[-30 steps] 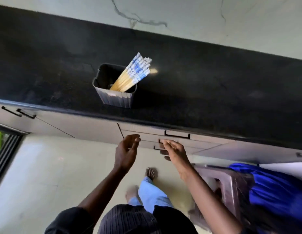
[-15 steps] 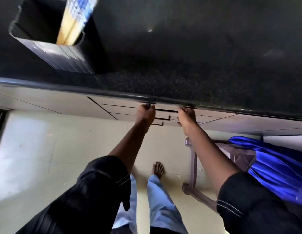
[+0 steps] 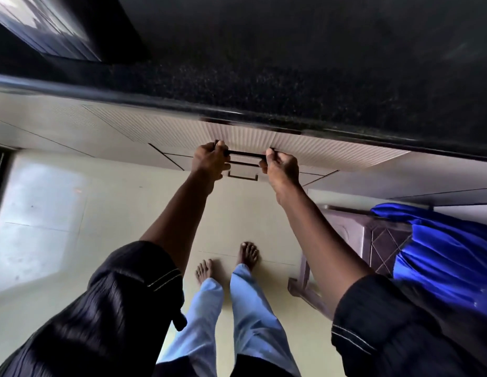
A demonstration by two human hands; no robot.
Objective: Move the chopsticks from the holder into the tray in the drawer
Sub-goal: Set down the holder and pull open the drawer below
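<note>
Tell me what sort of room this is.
Probably a home kitchen: a dark stone counter over pale drawers with bar handles, a tiled floor, and bare feet.

Two hands (image 3: 209, 161) (image 3: 280, 167), three drawer handles (image 3: 246, 153), one holder (image 3: 46, 25), one stool (image 3: 354, 240), two bare feet (image 3: 246, 254)

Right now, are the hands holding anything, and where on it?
Yes. Both grip the top drawer's dark handle: the left hand on its left end, the right hand on its right end.
</note>
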